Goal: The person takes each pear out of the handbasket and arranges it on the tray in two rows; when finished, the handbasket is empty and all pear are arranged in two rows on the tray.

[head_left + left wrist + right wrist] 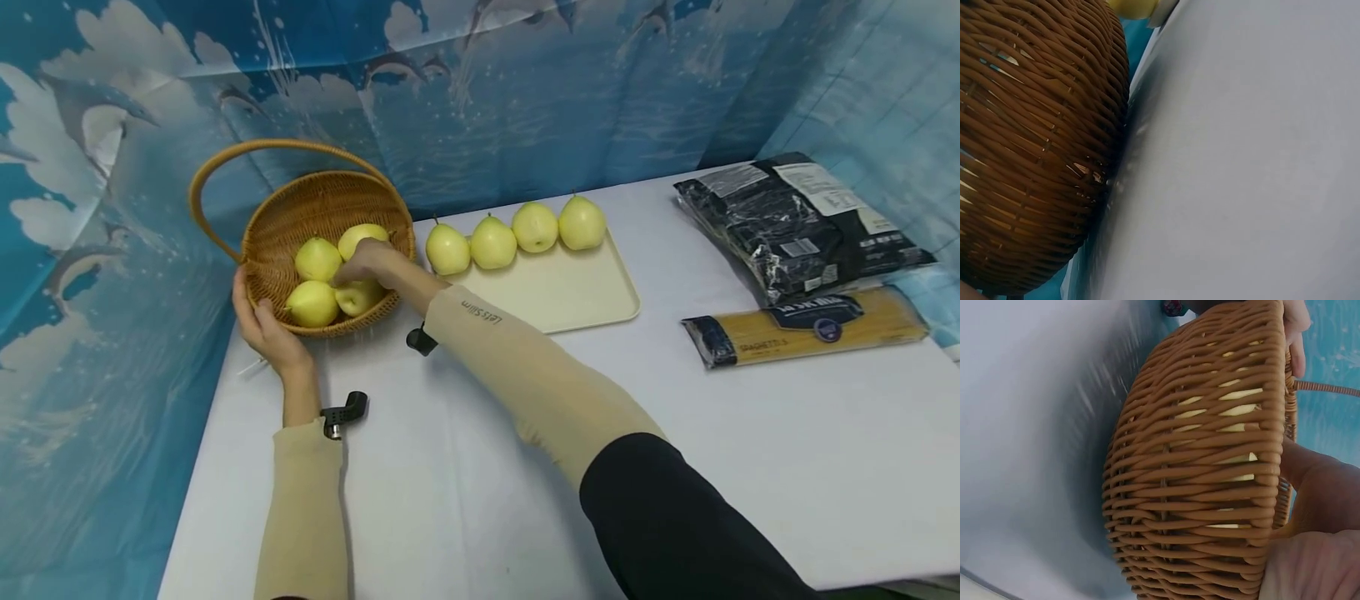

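A brown wicker basket (pixel 322 196) with a tall hoop handle stands at the table's back left, tilted so its opening faces me. Several yellow-green pears (pixel 312 304) lie inside it. My left hand (pixel 270 333) grips the basket's left rim; in the right wrist view, fingers of that hand (pixel 1297 325) lie over the rim. Reaching over the right rim, my right hand (pixel 371 260) is down among the pears. Its fingertips are partly hidden there, and I cannot tell whether they hold a pear. The left wrist view shows the basket's woven outside (pixel 1041 125).
Right of the basket, a cream tray (pixel 562 300) carries several pears (pixel 493 242) in a row along its back edge. A black plastic package (pixel 802 225) lies at the far right, with a spaghetti packet (pixel 817 327) in front of it. A blue printed curtain (pixel 525 108) hangs behind the white table.
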{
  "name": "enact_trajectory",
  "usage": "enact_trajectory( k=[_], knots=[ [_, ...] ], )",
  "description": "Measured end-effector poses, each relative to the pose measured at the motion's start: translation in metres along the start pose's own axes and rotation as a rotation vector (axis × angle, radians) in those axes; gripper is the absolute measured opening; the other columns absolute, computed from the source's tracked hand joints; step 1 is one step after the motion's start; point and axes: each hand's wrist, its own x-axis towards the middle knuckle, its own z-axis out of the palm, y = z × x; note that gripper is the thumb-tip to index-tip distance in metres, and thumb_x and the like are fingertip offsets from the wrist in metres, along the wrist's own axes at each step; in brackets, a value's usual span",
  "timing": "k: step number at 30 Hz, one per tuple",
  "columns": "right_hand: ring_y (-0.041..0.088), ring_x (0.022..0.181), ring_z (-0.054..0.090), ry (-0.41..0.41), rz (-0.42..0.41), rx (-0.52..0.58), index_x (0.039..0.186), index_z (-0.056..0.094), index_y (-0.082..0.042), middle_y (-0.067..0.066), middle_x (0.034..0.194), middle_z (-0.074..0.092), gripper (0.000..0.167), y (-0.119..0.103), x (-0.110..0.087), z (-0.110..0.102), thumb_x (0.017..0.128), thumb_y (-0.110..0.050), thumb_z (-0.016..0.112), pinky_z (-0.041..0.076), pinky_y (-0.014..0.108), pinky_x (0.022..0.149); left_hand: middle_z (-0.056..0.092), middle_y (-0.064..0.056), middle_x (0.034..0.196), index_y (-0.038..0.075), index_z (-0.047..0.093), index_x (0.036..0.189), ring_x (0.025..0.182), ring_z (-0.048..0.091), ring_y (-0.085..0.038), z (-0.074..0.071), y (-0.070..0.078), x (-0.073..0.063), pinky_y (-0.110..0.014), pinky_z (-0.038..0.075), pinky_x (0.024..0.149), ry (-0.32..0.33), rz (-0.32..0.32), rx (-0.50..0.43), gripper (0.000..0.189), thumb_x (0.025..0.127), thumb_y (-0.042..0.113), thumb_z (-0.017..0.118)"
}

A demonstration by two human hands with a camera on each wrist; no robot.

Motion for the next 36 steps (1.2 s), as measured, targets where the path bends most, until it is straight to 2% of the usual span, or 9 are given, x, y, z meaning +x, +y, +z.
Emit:
enact_trajectory(
  k=[7,11,18,22,24,26,29,32,36],
  knots=[
    [0.014,0.117,0.053,-0.005,-0.015,0.025,0.154,0.046,-0.014,0.005,0.15,0.049,0.078,0.001,0.001,0.001,0.09,-0.042,0.081,0.052,0.025,0.091,0.056,-0.007,0.156,0.004,0.056,0.152,0.148,0.044,-0.009,-0.002,0.001,0.001,-0.023,0.031,0.124,0.005,-0.007,0.015,0.057,0.097,-0.001,0.038],
    [0.013,0.106,0.053,0.012,-0.027,-0.007,0.147,0.048,-0.016,0.003,0.137,0.052,0.072,-0.002,-0.001,0.002,0.088,-0.041,0.082,0.05,0.025,0.081,0.055,-0.007,0.157,0.004,0.055,0.152,0.149,0.043,-0.009,-0.003,0.001,0.003,-0.024,0.03,0.125,0.001,-0.008,0.02,0.057,0.098,-0.001,0.037],
    [0.012,0.088,0.05,0.099,-0.147,-0.107,0.112,0.058,-0.015,-0.001,0.103,0.052,0.044,-0.002,-0.009,0.005,0.086,-0.042,0.081,0.043,0.02,0.064,0.054,-0.01,0.157,0.001,0.055,0.151,0.148,0.043,-0.011,-0.003,-0.001,0.002,-0.025,0.031,0.124,0.0,-0.012,-0.009,0.057,0.097,-0.001,0.038],
    [0.011,0.073,0.046,0.144,-0.234,-0.081,0.087,0.054,-0.014,-0.002,0.083,0.047,0.042,0.004,-0.014,0.005,0.085,-0.044,0.083,0.04,0.021,0.058,0.054,-0.012,0.157,0.0,0.054,0.152,0.148,0.043,-0.012,-0.003,-0.003,0.0,-0.023,0.031,0.124,0.005,-0.019,-0.008,0.056,0.098,0.0,0.038],
    [0.011,0.067,0.043,0.162,-0.269,-0.038,0.082,0.051,-0.014,-0.002,0.076,0.042,0.046,0.009,-0.017,0.004,0.086,-0.045,0.084,0.039,0.022,0.057,0.053,-0.012,0.157,0.0,0.053,0.152,0.148,0.043,-0.011,-0.003,-0.004,-0.001,-0.023,0.031,0.123,0.007,-0.021,-0.001,0.056,0.098,0.0,0.038],
    [0.012,0.071,0.047,0.192,-0.307,0.003,0.085,0.056,-0.012,-0.002,0.076,0.046,0.045,0.017,-0.022,0.004,0.086,-0.048,0.084,0.041,0.023,0.061,0.053,-0.011,0.158,0.001,0.053,0.152,0.149,0.042,-0.011,-0.004,-0.005,-0.002,-0.023,0.03,0.124,-0.001,-0.022,0.005,0.056,0.098,0.0,0.038],
    [0.015,0.092,0.062,0.257,-0.359,0.058,0.112,0.068,-0.008,0.002,0.099,0.066,0.052,0.027,-0.029,0.005,0.086,-0.051,0.083,0.05,0.024,0.072,0.053,-0.009,0.158,0.003,0.054,0.153,0.149,0.042,-0.011,-0.005,-0.005,0.0,-0.025,0.03,0.125,-0.016,-0.024,0.013,0.056,0.098,0.001,0.038],
    [0.02,0.119,0.065,0.299,-0.424,0.103,0.142,0.063,-0.008,0.009,0.135,0.069,0.073,0.038,-0.037,0.004,0.086,-0.051,0.082,0.055,0.026,0.089,0.053,-0.009,0.158,0.003,0.054,0.152,0.149,0.042,-0.011,-0.005,-0.003,0.001,-0.025,0.03,0.125,-0.019,-0.021,0.016,0.057,0.098,0.002,0.038],
    [0.02,0.129,0.063,0.311,-0.481,0.204,0.153,0.055,-0.009,0.009,0.147,0.064,0.082,0.049,-0.049,0.0,0.087,-0.048,0.082,0.056,0.028,0.097,0.053,-0.01,0.158,0.002,0.053,0.153,0.149,0.042,-0.012,-0.003,-0.002,0.002,-0.024,0.03,0.125,-0.015,-0.008,0.008,0.056,0.098,0.002,0.038]
  ],
)
